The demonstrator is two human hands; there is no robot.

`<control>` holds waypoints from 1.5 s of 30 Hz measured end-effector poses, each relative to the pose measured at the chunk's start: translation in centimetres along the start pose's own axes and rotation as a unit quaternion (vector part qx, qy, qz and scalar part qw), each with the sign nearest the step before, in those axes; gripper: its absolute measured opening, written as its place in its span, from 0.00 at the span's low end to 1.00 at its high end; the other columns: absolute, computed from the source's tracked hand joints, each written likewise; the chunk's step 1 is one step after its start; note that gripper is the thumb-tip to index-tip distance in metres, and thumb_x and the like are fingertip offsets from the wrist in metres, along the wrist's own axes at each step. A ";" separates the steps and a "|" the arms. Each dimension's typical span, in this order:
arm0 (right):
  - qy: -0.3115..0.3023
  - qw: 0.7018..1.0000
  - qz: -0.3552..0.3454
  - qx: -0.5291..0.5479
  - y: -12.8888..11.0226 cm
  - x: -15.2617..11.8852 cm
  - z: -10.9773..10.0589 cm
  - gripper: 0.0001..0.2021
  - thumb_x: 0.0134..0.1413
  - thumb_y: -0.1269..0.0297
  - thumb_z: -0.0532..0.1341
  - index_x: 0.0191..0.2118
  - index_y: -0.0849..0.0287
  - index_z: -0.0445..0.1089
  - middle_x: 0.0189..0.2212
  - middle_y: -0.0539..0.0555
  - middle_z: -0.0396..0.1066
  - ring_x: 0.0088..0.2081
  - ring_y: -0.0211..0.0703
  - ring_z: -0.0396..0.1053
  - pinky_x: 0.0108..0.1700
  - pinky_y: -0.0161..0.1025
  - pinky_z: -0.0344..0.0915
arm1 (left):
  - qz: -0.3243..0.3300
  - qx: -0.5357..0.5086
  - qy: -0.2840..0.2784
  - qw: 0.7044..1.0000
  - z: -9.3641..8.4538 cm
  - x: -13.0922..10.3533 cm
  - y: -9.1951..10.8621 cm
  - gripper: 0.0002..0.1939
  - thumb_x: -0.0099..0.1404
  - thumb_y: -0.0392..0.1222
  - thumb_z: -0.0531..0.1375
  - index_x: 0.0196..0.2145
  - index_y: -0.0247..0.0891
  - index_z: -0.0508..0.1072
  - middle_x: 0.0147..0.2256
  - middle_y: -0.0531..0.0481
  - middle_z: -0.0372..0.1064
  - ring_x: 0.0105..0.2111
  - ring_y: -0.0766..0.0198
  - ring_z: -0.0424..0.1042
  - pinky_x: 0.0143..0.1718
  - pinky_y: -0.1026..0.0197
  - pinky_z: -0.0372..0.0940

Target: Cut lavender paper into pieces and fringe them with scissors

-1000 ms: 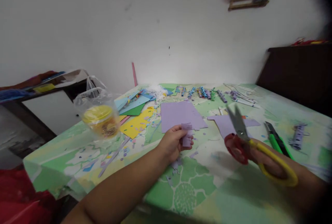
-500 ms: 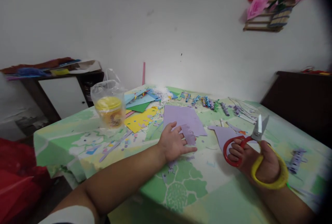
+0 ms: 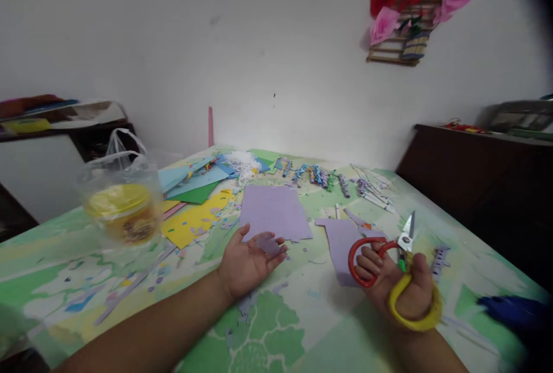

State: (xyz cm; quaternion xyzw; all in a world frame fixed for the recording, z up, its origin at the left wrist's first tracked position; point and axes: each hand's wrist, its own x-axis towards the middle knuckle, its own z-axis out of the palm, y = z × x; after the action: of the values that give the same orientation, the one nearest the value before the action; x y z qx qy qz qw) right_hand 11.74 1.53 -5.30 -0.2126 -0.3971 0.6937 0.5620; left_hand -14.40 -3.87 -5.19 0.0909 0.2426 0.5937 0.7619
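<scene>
My left hand (image 3: 248,263) is turned palm up above the table, its fingers loosely spread. A small piece of purple paper (image 3: 268,244) is held at its fingers. My right hand (image 3: 389,281) has its fingers and thumb through the handles of scissors (image 3: 405,240), one handle red, the other yellow. The blades point up and away, nearly together. Beyond my left hand a purple paper sheet (image 3: 276,211) lies flat. A cut purple paper offcut (image 3: 339,246) lies just left of the scissors.
A yellow-lidded tub (image 3: 123,208) stands in a clear plastic bag at left. Coloured paper sheets (image 3: 194,220), white shredded paper (image 3: 244,164) and several curled paper rolls (image 3: 317,176) lie farther back. Purple scraps litter the patterned tablecloth (image 3: 268,327). A dark cabinet (image 3: 470,188) is at right.
The view has swung to the right. The scissor blades have come closer together. The purple piece stays with my left hand, now lying flatter across its fingers.
</scene>
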 end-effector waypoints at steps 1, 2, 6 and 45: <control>0.004 1.000 0.013 0.015 0.0 0.0 0.1 0.24 0.39 0.35 0.53 0.25 0.55 0.63 0.19 0.44 0.49 0.19 0.36 0.49 0.19 0.36 0.54 | -0.005 0.006 0.004 1.000 -0.1 0.2 0.0 0.16 0.60 0.47 0.50 0.30 0.30 0.68 0.33 0.37 0.70 0.36 0.53 0.72 0.40 0.53 0.64; 0.008 0.999 0.024 0.030 0.0 -0.1 0.1 0.24 0.39 0.36 0.53 0.25 0.55 0.63 0.19 0.44 0.50 0.18 0.36 0.49 0.18 0.36 0.53 | -0.014 0.016 0.005 1.000 -0.2 0.4 0.0 0.16 0.60 0.47 0.50 0.29 0.30 0.68 0.33 0.36 0.70 0.36 0.54 0.72 0.41 0.54 0.64; 0.038 0.994 0.029 0.102 -0.6 0.0 -0.1 0.23 0.38 0.38 0.55 0.25 0.55 0.62 0.20 0.44 0.48 0.19 0.35 0.49 0.18 0.35 0.53 | -0.045 0.075 -0.011 0.996 1.0 2.1 0.4 0.16 0.61 0.45 0.49 0.32 0.27 0.68 0.30 0.39 0.69 0.34 0.57 0.71 0.41 0.56 0.64; 0.105 0.950 -0.056 0.290 -3.0 -0.1 -1.0 0.15 0.37 0.51 0.59 0.25 0.58 0.59 0.20 0.44 0.51 0.19 0.32 0.52 0.20 0.32 0.59 | 0.162 0.635 -0.242 0.716 12.1 21.3 -9.1 0.18 0.64 0.45 0.53 0.51 0.38 0.63 0.50 0.44 0.62 0.46 0.59 0.66 0.45 0.51 0.63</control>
State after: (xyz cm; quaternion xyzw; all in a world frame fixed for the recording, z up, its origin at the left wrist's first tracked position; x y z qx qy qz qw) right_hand 14.29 1.91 -3.56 -0.0893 -0.1287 0.7201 0.6760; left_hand 3.02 15.58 -4.15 0.7318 0.3511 0.3722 0.4502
